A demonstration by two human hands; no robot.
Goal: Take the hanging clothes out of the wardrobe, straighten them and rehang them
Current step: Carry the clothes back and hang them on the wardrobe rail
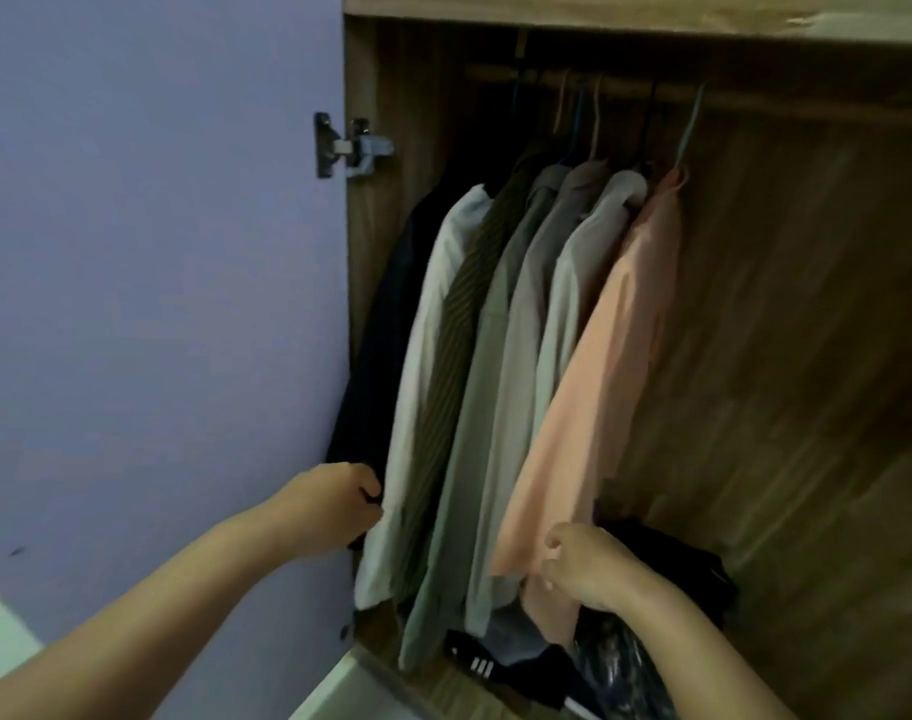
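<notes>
My left hand (334,504) grips the lower edge of the dark garment (386,324) at the far left of the row, fingers curled round the cloth. My right hand (581,563) pinches the hem of the peach shirt (599,366) at the right end. Between them hang the pale shirt (433,314), a striped one (464,304) and several grey ones, all on hangers from the rail (755,103) inside the wardrobe (807,304).

To do this step well, I judge I should tug each hem gently downward so the cloth falls flat, not sideways, or the hangers will slide and bunch together. To lift a shirt out, I would move one hand up to its hanger hook rather than pull from the bottom, which could drag the collar off the hanger.

The light is dim and the picture soft. The hanger hooks are faint against the rail, so I cannot tell exactly how each one sits. The dark garment's shape is lost in shadow. At the wardrobe's floor a heap of dark clothes (667,558) lies near my right hand, hard to make out.
</notes>
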